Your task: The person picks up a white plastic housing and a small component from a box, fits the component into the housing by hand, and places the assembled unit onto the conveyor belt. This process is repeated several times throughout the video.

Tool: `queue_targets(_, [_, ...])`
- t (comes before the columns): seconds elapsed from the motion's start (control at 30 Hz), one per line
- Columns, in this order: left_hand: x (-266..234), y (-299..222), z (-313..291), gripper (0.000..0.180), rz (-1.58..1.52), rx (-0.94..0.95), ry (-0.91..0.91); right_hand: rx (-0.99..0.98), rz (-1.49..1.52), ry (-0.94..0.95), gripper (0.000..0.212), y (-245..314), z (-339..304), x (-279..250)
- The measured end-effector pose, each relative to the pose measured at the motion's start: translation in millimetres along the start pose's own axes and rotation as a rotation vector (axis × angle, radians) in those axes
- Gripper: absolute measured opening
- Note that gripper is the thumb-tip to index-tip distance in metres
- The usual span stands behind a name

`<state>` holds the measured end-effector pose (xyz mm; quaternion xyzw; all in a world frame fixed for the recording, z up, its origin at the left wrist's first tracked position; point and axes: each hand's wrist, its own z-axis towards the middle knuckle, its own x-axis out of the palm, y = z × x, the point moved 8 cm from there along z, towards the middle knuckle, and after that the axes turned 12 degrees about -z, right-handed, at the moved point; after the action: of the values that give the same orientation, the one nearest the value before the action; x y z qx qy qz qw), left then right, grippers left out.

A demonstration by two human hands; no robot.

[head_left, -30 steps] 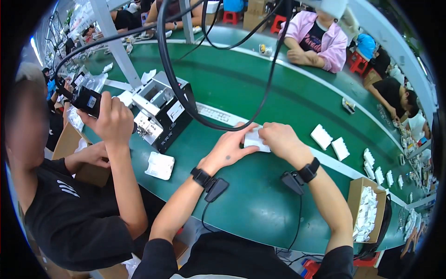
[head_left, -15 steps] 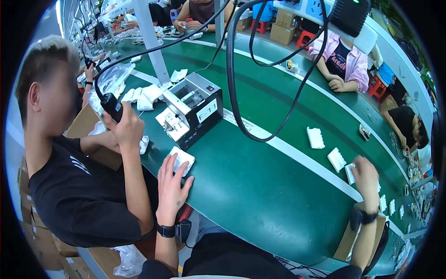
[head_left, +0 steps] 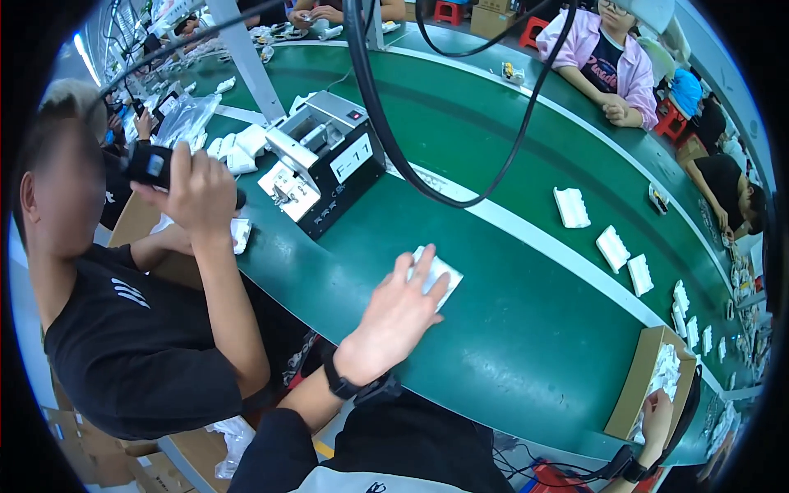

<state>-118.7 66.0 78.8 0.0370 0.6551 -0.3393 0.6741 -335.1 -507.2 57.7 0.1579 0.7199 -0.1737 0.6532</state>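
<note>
My left hand [head_left: 393,312] reaches across the middle of the green table with its fingers over a white moulded piece [head_left: 445,285], gripping it against the tabletop. A corner of that piece shows beyond the fingertips. At the lower right, my right hand [head_left: 656,417] dips into a cardboard box [head_left: 629,384] holding white pieces [head_left: 666,370]. Its fingers are curled at the contents, and what they hold is partly hidden. Further off, several similar white pieces [head_left: 611,248] lie on the green belt in a loose row.
A black and silver machine [head_left: 325,160] stands at the left of the table. Beside me a person [head_left: 148,329] holds up a black handheld device [head_left: 148,167]. A thick black cable loop [head_left: 386,156] hangs ahead. Another person [head_left: 608,66] sits across the belt.
My left hand has moved right with the white piece, from near the machine to mid-table. My right hand has gone from a belt piece down into the box. The neighbour's device has turned sideways.
</note>
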Motion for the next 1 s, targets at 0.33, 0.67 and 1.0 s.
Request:
queue_targets(0.33, [14, -19, 43, 0.062, -0.075, 0.204, 0.065, -0.073, 0.117, -0.036, 0.015, 30, 8, 8])
queue_targets(0.67, [33, -8, 89, 0.029, 0.012, 0.262, 0.078, 0.001, -0.05, -0.015, 0.014, 19, 9, -8])
queue_targets(1.0, [66, 1, 120, 0.03, -0.191, 0.506, -0.194, 0.066, -0.071, -0.08, 0.012, 29, 7, -25])
